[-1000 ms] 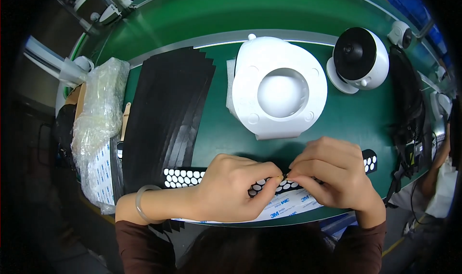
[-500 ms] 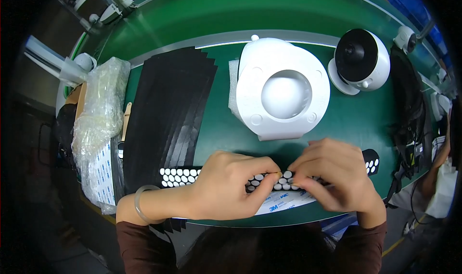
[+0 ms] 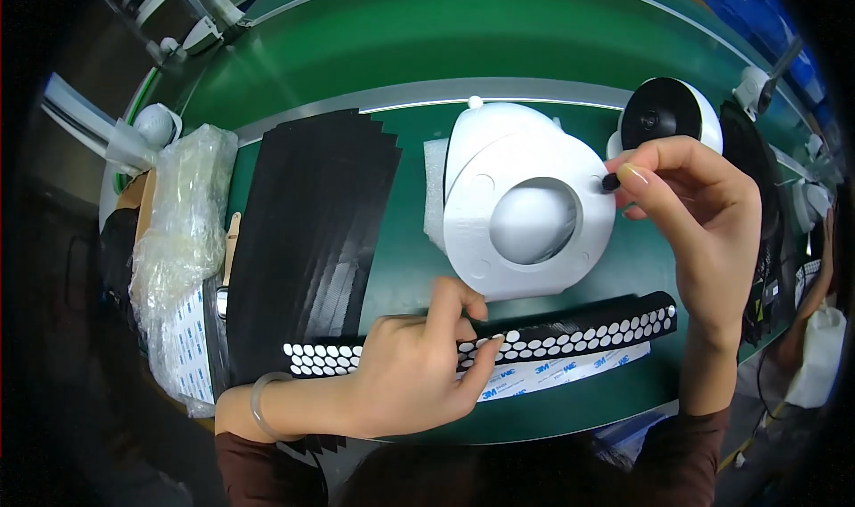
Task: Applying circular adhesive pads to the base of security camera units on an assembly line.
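"Held what in the right hand (image 3: 712, 206)?"

"Pinched a small black pad (image 3: 610, 183) between closed thumb and forefinger, in view overlapping the right edge of the white housing (image 3: 534, 158)."

"Did what with the left hand (image 3: 408, 366)?"

"Reached across the white-dotted strip (image 3: 583, 336), with thumb and forefinger slightly parted. Couldn't tell, with the other fingers hidden, whether gripping or merely resting."

"Called for what, ideally?"

"Called for pinching lightly at the rim, holding the pad flat, and steadying the strip without bending."

Left hand (image 3: 410, 365) curls; right hand (image 3: 708, 209) pinches farther forward.
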The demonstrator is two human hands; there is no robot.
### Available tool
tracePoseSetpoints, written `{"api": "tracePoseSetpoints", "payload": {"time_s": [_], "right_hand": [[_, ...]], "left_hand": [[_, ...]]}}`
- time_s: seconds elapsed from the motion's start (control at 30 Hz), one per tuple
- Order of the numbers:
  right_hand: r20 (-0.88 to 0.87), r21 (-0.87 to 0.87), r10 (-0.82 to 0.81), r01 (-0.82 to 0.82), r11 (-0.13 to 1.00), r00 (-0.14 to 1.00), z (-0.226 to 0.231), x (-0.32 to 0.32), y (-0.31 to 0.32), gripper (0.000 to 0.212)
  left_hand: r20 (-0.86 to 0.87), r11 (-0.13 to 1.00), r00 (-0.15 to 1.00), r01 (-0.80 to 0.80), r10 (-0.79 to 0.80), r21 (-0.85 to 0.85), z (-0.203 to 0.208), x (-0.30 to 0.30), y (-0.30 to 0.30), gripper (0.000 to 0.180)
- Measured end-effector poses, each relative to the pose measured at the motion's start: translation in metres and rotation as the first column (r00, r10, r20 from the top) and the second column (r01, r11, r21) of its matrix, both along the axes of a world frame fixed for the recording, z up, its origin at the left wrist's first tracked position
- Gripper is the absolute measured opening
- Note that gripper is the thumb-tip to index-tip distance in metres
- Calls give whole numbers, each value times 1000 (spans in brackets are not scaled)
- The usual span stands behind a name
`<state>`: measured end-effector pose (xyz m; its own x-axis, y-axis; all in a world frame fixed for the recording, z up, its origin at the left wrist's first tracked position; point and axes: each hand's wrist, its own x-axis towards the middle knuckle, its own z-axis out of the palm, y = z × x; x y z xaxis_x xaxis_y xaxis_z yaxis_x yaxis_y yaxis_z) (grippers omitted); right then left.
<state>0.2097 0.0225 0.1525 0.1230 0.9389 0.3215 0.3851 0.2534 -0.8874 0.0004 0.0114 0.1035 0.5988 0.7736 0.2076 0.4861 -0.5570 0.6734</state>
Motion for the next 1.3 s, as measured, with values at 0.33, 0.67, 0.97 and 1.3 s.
{"api": "tracePoseSetpoints", "payload": {"time_s": [0.33,0.67,0.97,1.3], "right_hand": [[25,-29,-9,9,1000,1000,1,-4,3,8],[64,-11,-8,9,1000,998,-2,-6,2,8],[42,77,-40,37,996,998,-4,-7,8,23],[513,84,283,-376,923,810,24,-4,-31,12]], "left_hand": [[9,999,999,37,-37,11,-1,-1,5,30],[53,999,998,40,-42,36,-2,-2,4,30],[0,998,999,34,-34,60,-1,-1,4,25],[148,980,981,150,-130,-135,36,-8,4,18]]}}
